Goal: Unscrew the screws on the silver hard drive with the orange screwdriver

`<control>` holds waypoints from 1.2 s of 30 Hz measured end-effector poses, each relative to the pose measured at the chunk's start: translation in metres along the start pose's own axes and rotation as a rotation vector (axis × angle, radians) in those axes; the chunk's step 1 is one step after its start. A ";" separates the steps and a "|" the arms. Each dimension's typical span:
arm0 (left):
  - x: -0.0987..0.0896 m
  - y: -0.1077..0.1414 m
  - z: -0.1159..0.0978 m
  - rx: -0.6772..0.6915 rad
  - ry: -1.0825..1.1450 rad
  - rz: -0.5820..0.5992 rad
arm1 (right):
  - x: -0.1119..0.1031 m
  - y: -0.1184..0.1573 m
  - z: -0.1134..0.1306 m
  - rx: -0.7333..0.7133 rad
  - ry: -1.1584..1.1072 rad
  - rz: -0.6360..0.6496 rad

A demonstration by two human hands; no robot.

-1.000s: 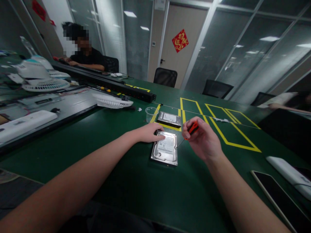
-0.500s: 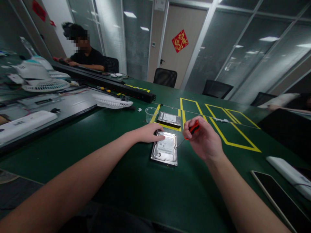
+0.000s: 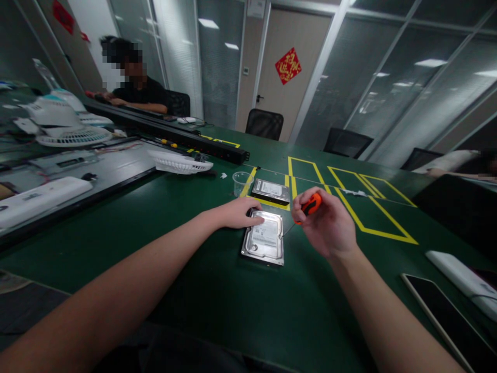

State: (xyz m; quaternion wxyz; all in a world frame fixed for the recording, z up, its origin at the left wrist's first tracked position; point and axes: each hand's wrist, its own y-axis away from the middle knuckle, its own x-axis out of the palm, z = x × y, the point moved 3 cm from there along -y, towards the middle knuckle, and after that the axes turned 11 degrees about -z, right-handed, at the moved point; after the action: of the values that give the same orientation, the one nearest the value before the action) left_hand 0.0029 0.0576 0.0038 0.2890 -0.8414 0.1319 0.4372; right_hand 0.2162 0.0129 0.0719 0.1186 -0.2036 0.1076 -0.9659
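Note:
A silver hard drive [image 3: 265, 241] lies label up on the green table in front of me. My left hand [image 3: 239, 212] grips its far left corner, with the thumb on the top face and the fingers round the edge. In my right hand [image 3: 326, 220], closed, is a screwdriver [image 3: 311, 204] with an orange and black handle. Its thin shaft slants down to the drive's right edge, and the tip is at or close to that edge. Just beyond lies a second hard drive [image 3: 271, 190] inside a yellow tape outline.
A clear plastic cup [image 3: 241, 184] stands left of the far drive. White fan parts [image 3: 180, 163], a long black bar [image 3: 217, 147] and a flat metal panel [image 3: 116, 163] fill the left. At right lie a tablet-like device [image 3: 446, 311] and a white power strip [image 3: 462, 280]. A person [image 3: 140, 90] sits far left.
The screwdriver handle has turned a little in my right hand, showing more orange. My left hand and both drives stay in place.

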 end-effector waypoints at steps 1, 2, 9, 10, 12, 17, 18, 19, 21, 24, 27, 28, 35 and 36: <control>0.000 0.000 0.000 0.001 0.001 -0.002 | 0.001 0.000 0.000 0.000 -0.004 0.007; 0.000 0.000 0.000 0.002 0.003 -0.005 | 0.001 0.001 0.000 -0.001 -0.007 0.011; 0.002 0.000 0.002 -0.005 0.002 -0.014 | -0.002 0.001 -0.001 -0.013 0.022 -0.016; 0.002 0.000 0.002 -0.003 0.002 -0.013 | -0.003 0.001 -0.001 -0.013 0.030 -0.018; 0.001 0.000 0.001 -0.003 0.005 -0.010 | -0.002 0.001 -0.001 -0.016 0.036 -0.017; 0.000 0.000 0.000 -0.011 0.012 -0.012 | -0.001 0.002 0.000 -0.021 0.041 -0.012; 0.000 0.000 0.000 -0.012 0.013 -0.011 | -0.001 0.002 0.000 -0.022 0.045 -0.009; 0.000 0.000 0.000 -0.015 0.015 -0.010 | -0.001 0.002 0.001 -0.023 0.047 -0.005; 0.001 0.000 0.001 -0.023 0.019 -0.009 | -0.001 0.002 0.001 -0.026 0.048 0.006; 0.001 0.000 0.002 -0.023 0.023 -0.012 | 0.000 0.003 0.001 -0.025 0.043 0.014; 0.002 0.000 0.003 -0.020 0.024 -0.012 | 0.000 0.003 0.003 -0.025 0.038 0.007; 0.002 0.000 0.003 -0.020 0.024 -0.012 | 0.000 0.003 0.003 -0.026 0.034 0.006; 0.002 0.000 0.002 -0.016 0.018 -0.013 | -0.001 0.003 0.003 -0.026 0.002 0.017; 0.002 0.000 0.002 -0.015 0.016 -0.011 | -0.001 0.003 0.003 -0.025 -0.003 0.020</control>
State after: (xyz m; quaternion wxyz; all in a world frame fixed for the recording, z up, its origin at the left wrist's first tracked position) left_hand 0.0029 0.0591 0.0011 0.2842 -0.8476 0.1262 0.4299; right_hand 0.2192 0.0103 0.0734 0.1261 -0.2057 0.1217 -0.9628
